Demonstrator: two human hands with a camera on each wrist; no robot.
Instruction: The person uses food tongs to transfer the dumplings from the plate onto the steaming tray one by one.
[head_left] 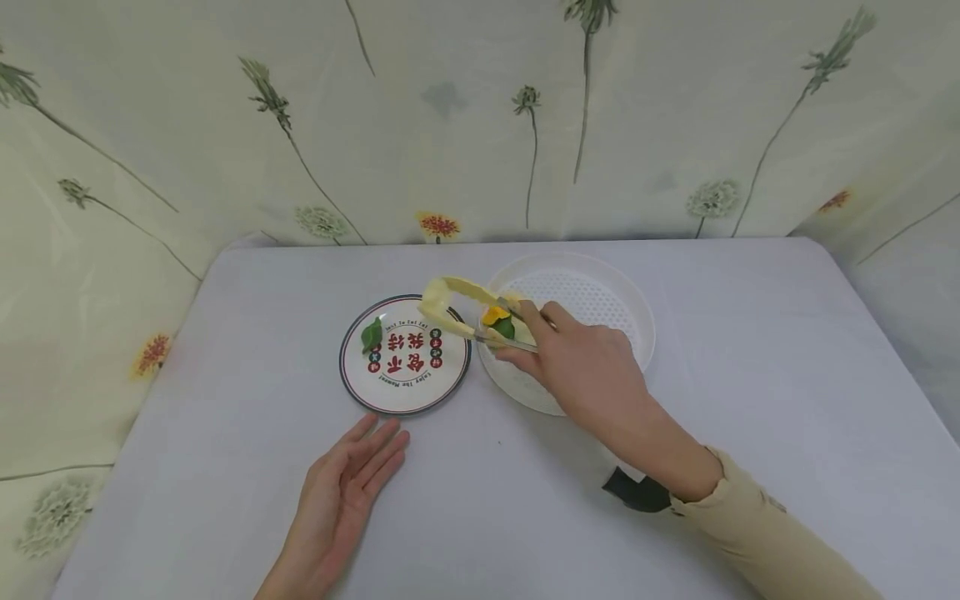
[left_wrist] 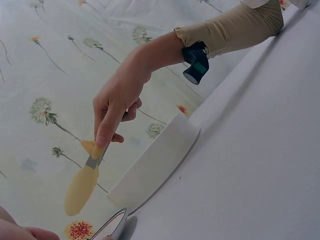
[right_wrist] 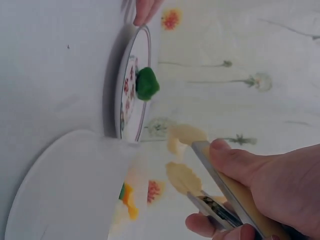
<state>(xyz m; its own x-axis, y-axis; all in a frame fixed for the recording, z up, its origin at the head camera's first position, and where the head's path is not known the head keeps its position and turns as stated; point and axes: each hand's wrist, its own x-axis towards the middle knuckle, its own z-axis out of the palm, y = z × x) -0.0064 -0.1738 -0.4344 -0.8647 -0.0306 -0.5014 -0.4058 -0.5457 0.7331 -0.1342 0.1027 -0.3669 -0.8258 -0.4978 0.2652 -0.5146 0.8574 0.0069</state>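
Observation:
My right hand point(head_left: 592, 367) grips a pair of metal tongs with pale yellow tips point(head_left: 437, 304), held in the air between the plate and the white round basket. The tips point(right_wrist: 182, 177) stand apart, with nothing between them. On the round white plate point(head_left: 397, 398), printed with red characters, lies a green leaf-like piece point(head_left: 372, 335), seen as a lump point(right_wrist: 147, 84) in the right wrist view. My left hand point(head_left: 345, 492) is palm up with fingers extended, fingertips right at the plate's near rim. Inside the basket point(head_left: 577, 292), yellow-orange and green pieces point(head_left: 501, 321) show beside the tongs, partly hidden.
A white cloth point(head_left: 750, 375) covers the table. Behind it hangs a flower-printed curtain point(head_left: 450, 150). The basket has a tall smooth side wall point(left_wrist: 157, 162) and stands right of the plate. A black device point(left_wrist: 196, 62) is strapped at the right wrist.

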